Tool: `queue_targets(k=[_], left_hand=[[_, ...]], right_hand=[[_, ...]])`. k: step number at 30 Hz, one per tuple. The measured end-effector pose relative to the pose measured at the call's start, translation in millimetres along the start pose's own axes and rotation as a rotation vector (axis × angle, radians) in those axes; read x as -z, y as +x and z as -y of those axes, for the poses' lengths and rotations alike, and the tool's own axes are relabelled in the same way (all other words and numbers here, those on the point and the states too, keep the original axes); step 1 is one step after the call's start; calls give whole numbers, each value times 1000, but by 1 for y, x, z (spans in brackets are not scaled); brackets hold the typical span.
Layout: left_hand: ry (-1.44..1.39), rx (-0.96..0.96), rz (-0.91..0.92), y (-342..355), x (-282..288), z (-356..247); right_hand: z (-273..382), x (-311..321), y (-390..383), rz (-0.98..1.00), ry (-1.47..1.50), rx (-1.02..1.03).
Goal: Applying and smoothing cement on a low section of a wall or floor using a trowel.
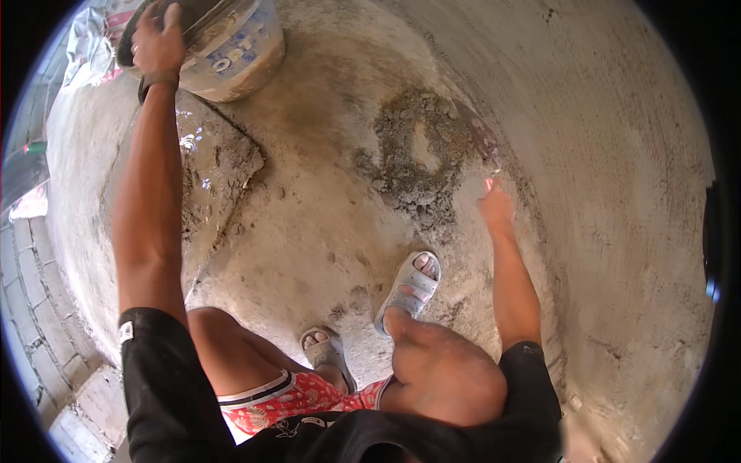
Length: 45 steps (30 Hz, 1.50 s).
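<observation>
At the upper left, my left hand (pixel 158 46) is closed over the edge of a dark, round-rimmed container (pixel 126 48). This lies against the mouth of a whitish bucket (pixel 255 54) with blue print; how the two meet is hidden. My right hand (pixel 496 204) is closed round the handle of a trowel (pixel 484 139), its blade dirty and low along the wall's foot. Just left of the blade spreads a patch of damp grey mortar (pixel 394 147), with a paler bare spot in its middle.
A curving plastered wall (pixel 617 193) rises on the right. A wet, mortar-smeared slab (pixel 212 154) with a dark edge lies below the bucket. Behind it is a plastic sack (pixel 86 46). Brick paving (pixel 38 309) runs along the left. My sandaled feet (pixel 409 289) stand on the rough floor.
</observation>
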<state>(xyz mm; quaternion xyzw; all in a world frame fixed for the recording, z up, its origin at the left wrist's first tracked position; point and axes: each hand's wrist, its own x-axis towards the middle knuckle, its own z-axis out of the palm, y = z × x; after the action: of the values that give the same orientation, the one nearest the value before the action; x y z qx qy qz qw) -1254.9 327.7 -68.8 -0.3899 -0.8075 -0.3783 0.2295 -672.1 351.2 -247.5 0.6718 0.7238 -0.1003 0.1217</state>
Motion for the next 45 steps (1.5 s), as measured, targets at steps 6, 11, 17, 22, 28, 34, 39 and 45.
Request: queue_targets(k=[6, 11, 17, 22, 28, 34, 39, 45], left_hand=[[-322, -68, -119, -183, -12, -55], [-434, 384, 611, -358, -28, -106], [-254, 268, 860, -417, -39, -122], [-324, 267, 810, -410, -45, -105], [-393, 165, 817, -373, -64, -105], [-390, 73, 862, -381, -82, -122], [-434, 89, 947, -382, -79, -121], [-464, 97, 932, -387, -79, -133]], right_hand=[[15, -29, -66, 78, 112, -22], [-5, 14, -47, -28, 87, 114], [33, 51, 83, 1, -181, 93], [61, 7, 53, 165, -64, 303], [-25, -14, -8, 73, 153, 247], [-26, -44, -43, 37, 92, -76], [-6, -26, -70, 77, 93, 123], [-6, -16, 13, -36, 88, -33]])
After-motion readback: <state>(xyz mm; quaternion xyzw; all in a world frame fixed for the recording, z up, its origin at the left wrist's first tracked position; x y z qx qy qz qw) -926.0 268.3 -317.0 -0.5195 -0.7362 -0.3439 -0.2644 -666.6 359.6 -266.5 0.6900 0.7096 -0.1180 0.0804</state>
